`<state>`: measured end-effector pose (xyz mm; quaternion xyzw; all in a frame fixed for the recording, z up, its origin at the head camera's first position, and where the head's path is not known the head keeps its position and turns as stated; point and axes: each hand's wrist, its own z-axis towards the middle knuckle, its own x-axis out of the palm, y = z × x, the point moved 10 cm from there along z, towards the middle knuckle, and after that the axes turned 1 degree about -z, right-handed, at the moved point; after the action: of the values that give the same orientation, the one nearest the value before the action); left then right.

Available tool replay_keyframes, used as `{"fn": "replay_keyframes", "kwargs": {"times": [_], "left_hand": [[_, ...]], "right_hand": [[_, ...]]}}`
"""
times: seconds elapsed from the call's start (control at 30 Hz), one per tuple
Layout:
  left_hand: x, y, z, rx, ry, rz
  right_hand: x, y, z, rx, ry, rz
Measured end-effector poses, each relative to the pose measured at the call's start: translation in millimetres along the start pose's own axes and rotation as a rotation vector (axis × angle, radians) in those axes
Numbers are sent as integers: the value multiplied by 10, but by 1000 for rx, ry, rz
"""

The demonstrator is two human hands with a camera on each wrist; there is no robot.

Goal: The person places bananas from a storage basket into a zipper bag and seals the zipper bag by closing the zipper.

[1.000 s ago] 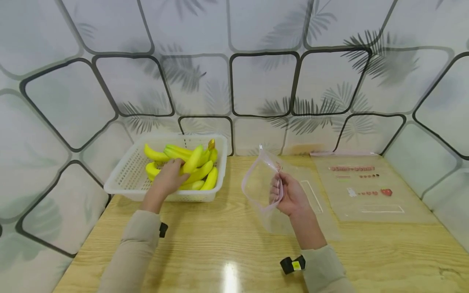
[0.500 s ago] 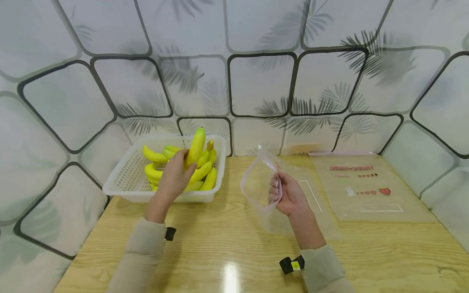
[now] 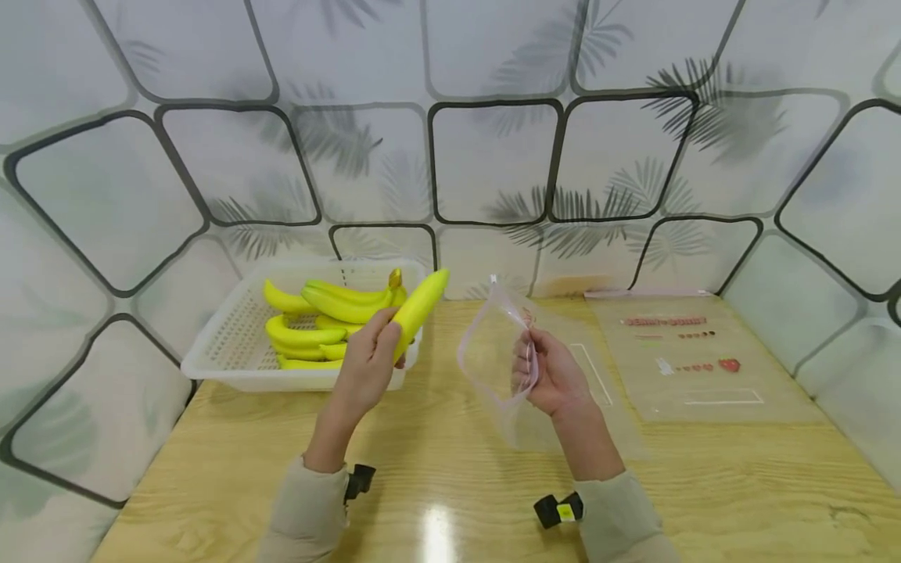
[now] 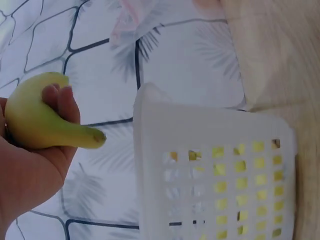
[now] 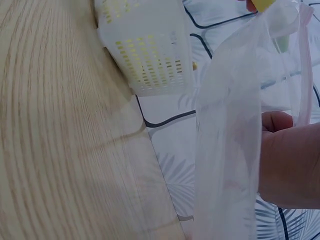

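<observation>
My left hand (image 3: pixel 367 361) grips a yellow banana (image 3: pixel 422 303), its tip slanting up to the right, just past the basket's right rim. In the left wrist view the fingers curl round the banana (image 4: pixel 37 112) and its greenish end sticks out. My right hand (image 3: pixel 559 374) pinches the pink rim of a clear zip bag (image 3: pixel 496 344), whose mouth gapes toward the left. The right wrist view has the bag's clear side (image 5: pixel 227 135) hanging beside the hand. Several bananas (image 3: pixel 303 336) lie in the white basket (image 3: pixel 232 377) at the left.
Another clear bag with red print (image 3: pixel 676 391) lies flat on the wooden table (image 3: pixel 450 493) at the right. A patterned wall covering (image 3: pixel 500 164) rises behind the table and along both sides.
My left hand has lifted the banana out of the basket and carried it right, toward the bag. The right hand keeps holding the bag in nearly the same place.
</observation>
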<state>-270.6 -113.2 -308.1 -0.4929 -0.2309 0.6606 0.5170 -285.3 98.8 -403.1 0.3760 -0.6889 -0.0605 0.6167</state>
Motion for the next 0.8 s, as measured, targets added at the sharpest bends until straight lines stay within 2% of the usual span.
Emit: {"fn": "replay_keyframes", "kwargs": {"times": [0.07, 0.17, 0.27, 0.37, 0.53, 0.7, 0.8], "left_hand": [[102, 60, -10, -68, 56, -83], [289, 138, -17, -174, 179, -151], [440, 206, -53, -266, 291, -160], [530, 268, -93, -338, 345, -159], [620, 333, -134, -391, 376, -226], [714, 357, -178, -397, 432, -291], [755, 384, -194, -398, 443, -307]], "right_hand": [[13, 2, 8, -4, -2, -19], [39, 25, 10, -21, -12, -55], [56, 37, 5, -21, -18, -66], [56, 43, -7, -20, -21, -61], [50, 43, -19, -20, -18, -53], [72, 5, -22, -6, 4, -35], [114, -21, -29, 4, 34, -19]]}}
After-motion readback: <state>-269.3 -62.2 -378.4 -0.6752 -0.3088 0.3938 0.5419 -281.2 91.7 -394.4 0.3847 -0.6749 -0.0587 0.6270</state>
